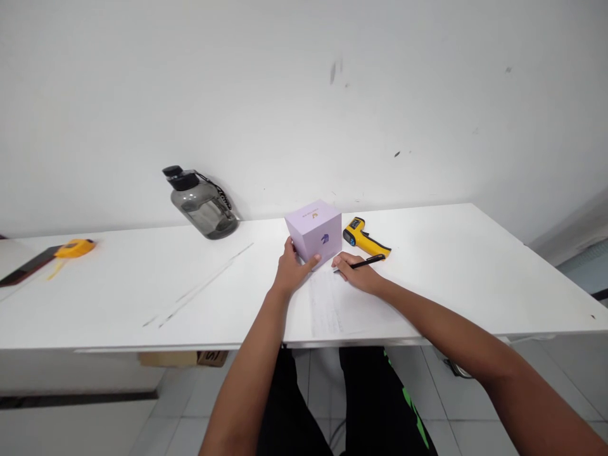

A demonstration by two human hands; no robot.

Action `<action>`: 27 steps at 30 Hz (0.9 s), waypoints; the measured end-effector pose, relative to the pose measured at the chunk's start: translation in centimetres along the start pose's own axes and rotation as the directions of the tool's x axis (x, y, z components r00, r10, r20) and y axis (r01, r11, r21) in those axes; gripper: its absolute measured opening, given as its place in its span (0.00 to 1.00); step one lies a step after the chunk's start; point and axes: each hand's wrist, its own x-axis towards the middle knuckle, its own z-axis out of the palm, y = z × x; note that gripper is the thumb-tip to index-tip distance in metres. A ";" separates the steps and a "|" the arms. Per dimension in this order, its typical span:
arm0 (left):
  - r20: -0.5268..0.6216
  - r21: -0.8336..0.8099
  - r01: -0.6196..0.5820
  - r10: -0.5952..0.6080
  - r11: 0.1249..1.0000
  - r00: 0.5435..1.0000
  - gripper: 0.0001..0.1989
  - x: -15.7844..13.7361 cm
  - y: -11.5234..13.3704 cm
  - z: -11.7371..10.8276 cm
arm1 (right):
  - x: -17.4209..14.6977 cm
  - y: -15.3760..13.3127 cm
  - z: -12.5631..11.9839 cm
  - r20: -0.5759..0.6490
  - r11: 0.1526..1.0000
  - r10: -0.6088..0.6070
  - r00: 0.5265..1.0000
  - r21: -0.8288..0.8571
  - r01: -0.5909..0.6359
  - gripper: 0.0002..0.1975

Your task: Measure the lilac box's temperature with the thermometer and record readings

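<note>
A lilac cardboard box with a dark emblem on its front stands on the white table, in front of me. My left hand is closed around its lower left corner, thumb across the front face. In my right hand is a black pen, its tip low over a sheet of paper lying under both hands. Whether the tip touches the paper I cannot tell. Just behind the right hand lies a yellow and black infrared thermometer.
A grey translucent water bottle stands near the wall at the left. Farther left are a yellow tape measure and a dark flat object. The white table ends just before my legs. A cardboard box is below it.
</note>
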 end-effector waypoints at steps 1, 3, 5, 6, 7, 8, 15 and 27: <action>-0.003 -0.002 0.000 0.000 1.000 1.000 0.51 0.0 0.0 0.0 | 0.0 0.0 0.0 -0.002 1.000 0.007 1.000 -0.003 -0.007 0.23; -0.004 -0.005 0.007 -0.007 1.000 1.000 0.52 0.0 0.0 0.0 | 0.0 -0.1 0.0 -0.002 1.000 0.021 1.000 -0.007 -0.021 0.23; -0.007 -0.005 0.016 -0.016 1.000 1.000 0.53 -0.1 0.0 0.0 | -0.1 -0.2 -0.1 -0.004 0.999 0.032 0.999 -0.011 -0.032 0.23; -0.011 -0.005 0.019 -0.020 1.000 1.000 0.53 -0.1 0.0 0.0 | -0.1 -0.2 -0.1 -0.006 0.999 0.034 0.999 -0.015 -0.034 0.23; -0.013 -0.005 0.022 -0.022 1.000 1.000 0.53 -0.1 0.0 0.1 | 0.0 -0.2 -0.1 -0.010 0.999 0.035 0.999 -0.021 -0.035 0.23; -0.016 -0.005 0.026 -0.026 1.000 1.000 0.52 -0.1 0.0 0.1 | 0.0 -0.2 -0.1 -0.015 0.999 0.032 0.999 -0.029 -0.032 0.23; -0.021 -0.004 0.037 -0.037 0.999 0.999 0.52 -0.2 0.2 0.1 | 0.0 0.0 -0.1 -0.009 0.998 0.020 1.000 -0.061 -0.021 0.24; -0.072 0.014 -0.004 0.005 1.000 0.997 0.48 -0.3 0.3 0.1 | -0.1 -0.6 -0.3 -0.004 0.997 0.048 0.999 -0.061 -0.048 0.23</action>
